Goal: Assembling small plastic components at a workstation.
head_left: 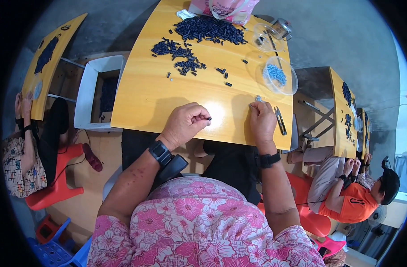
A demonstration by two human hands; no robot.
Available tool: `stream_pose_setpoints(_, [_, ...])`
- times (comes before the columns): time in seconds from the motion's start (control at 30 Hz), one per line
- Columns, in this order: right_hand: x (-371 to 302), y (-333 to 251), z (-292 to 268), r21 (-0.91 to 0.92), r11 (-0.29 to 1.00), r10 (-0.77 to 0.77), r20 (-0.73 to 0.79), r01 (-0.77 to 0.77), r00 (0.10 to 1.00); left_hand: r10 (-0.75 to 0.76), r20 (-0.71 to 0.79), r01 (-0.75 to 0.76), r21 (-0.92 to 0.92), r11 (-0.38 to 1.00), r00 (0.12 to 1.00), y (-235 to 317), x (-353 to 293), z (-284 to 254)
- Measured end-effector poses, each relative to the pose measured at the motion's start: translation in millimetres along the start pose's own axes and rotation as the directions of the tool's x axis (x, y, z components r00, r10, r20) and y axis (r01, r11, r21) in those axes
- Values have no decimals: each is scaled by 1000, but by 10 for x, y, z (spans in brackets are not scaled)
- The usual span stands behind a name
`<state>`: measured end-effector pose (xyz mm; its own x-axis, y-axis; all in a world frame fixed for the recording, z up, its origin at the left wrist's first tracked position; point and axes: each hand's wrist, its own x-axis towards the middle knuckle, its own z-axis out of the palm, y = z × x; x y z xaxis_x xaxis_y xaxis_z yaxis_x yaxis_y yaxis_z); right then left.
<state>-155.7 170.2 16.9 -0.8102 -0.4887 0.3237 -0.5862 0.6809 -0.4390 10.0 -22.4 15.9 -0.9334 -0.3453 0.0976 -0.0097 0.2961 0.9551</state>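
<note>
Above the near part of the yellow wooden table [143, 104], my left hand [183, 123] is closed in a pinch on a small black tubular piece [209, 119], whose end shows past the fingertips. My right hand [263, 122] is at the table's right side, its thumb and fingers pressed together. Those fingertips touch or nearly touch a few small light-blue bits [258, 98]; what they hold, if anything, is hidden. Just right of that hand lie black thread snips [280, 121]. Beyond it, a clear plastic bowl [294, 79] contains many light-blue bits [276, 74].
A large heap of black pieces [210, 31] covers the table's far part, with a looser cluster [181, 55] nearer. A pink bag [225, 10], another clear tub [262, 35] and a metal cup [282, 29] stand behind. A white box [85, 95] sits left. People work at tables on both sides.
</note>
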Motion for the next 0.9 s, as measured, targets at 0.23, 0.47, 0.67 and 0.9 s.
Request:
stream_pose_setpoints(0.23, [-47,41,13,15,999,-43,-14,44,999,-19,6,19,5,1000,1000,11,11,-3])
stream_pose_setpoints(0.47, [-74,173,54,207,974,-68,-101,88,993,-1,2,1,-9,1000,1000,-7,16,3])
stream_pose_setpoints(0.67, [-100,159,-26,236,971,-12,-45,22,999,-20,2,20,-12,1000,1000,21,14,-3])
stream_pose_setpoints(0.9, [-122,146,-30,224,973,-48,-44,57,998,-5,-4,5,-15,1000,1000,2,13,11])
